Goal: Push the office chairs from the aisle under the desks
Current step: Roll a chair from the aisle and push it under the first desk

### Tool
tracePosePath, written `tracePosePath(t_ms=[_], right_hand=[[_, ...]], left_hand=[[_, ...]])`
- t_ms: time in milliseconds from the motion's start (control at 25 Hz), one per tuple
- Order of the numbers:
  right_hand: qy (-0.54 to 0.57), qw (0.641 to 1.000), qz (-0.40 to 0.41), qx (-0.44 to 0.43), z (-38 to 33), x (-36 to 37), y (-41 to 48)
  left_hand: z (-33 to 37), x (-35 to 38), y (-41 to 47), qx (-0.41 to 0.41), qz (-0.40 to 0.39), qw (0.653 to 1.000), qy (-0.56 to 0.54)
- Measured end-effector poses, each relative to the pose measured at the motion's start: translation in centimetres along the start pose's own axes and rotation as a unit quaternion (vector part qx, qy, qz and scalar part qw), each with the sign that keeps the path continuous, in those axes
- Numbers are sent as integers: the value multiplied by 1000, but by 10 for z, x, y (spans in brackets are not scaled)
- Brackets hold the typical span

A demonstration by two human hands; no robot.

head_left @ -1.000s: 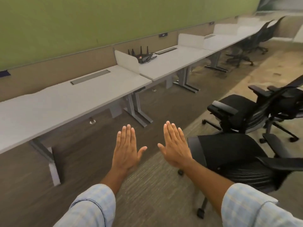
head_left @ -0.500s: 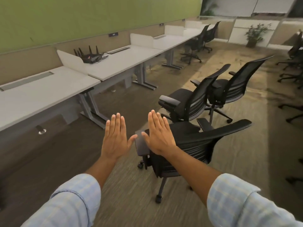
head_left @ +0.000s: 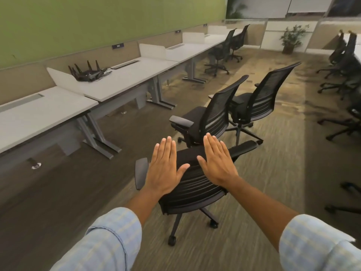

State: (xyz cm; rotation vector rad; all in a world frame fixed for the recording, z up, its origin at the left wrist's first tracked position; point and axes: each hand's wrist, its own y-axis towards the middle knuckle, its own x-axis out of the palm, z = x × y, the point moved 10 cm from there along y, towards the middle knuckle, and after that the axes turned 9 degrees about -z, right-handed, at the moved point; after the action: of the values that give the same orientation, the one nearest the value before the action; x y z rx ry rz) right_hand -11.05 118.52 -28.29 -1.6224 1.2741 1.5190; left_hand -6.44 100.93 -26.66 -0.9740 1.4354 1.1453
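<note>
As we swung our view rightward off the bare desks, the nearest chair (head_left: 192, 180) came from the right edge of the view to sit squarely under our hands, which meant we had lined up on the first thing to push but had not yet begun pushing. Our left hand (head_left: 165, 169) and right hand (head_left: 216, 163) stayed flat and spread, palms down, gripping nothing; whether they touched the mesh back we could not tell. That chair stood in the aisle, well apart from the desks (head_left: 125, 79) on our left, with its back toward us and its seat facing away down the aisle, so its front-to-back axis ran along the row rather than toward a desk. We judged it would need turning left first. Two more chairs (head_left: 220, 114) stood just beyond, facing the desks.
</note>
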Motion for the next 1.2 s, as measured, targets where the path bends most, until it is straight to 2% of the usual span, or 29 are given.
tracePosePath(t_ms=[160, 320, 480, 760, 960, 1200], right_hand=[[-28, 999, -34, 9, 65, 6, -1], [-68, 992, -98, -28, 102, 16, 3], [-90, 988, -112, -54, 100, 23, 11], [-88, 990, -91, -70, 63, 24, 28], [-108, 991, -5, -74, 30, 26, 27], [-128, 988, 28, -78, 4, 30, 37]], left_hand=[[19, 17, 13, 13, -48, 997, -52], [23, 40, 17, 13, -117, 992, -55], [18, 37, 20, 17, -83, 996, -21], [-20, 45, 12, 20, -72, 996, -41], [-51, 51, -1, 23, -69, 997, -36], [-78, 50, -9, 25, -70, 996, -48]])
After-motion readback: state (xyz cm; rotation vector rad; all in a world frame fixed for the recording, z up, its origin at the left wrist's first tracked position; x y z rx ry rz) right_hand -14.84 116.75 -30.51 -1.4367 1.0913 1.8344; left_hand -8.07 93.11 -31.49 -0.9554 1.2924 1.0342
